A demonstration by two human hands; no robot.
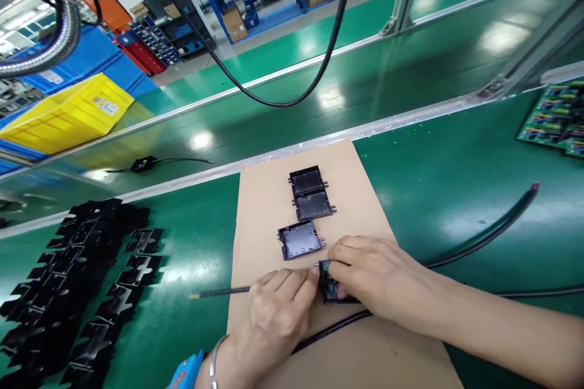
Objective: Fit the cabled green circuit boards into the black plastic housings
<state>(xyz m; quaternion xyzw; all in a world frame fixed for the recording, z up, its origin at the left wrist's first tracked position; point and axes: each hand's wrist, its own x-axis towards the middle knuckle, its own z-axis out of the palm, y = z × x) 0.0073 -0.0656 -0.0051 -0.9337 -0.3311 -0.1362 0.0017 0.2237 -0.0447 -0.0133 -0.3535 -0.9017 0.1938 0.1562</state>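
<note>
Right fingers (340,271) on black case (336,301)

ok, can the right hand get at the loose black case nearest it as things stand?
Probably yes: the loose black case lies just beyond the right hand, nothing visible covering it. That hand is on the case with the circuit board, so it would likely have to leave that first.

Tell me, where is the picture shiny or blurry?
Head view: white glare on the green belt, silvery shine inside the lowest loose black case half; the circuit boards at the right edge look smeared, the left hand and right hand look clearer.
</note>
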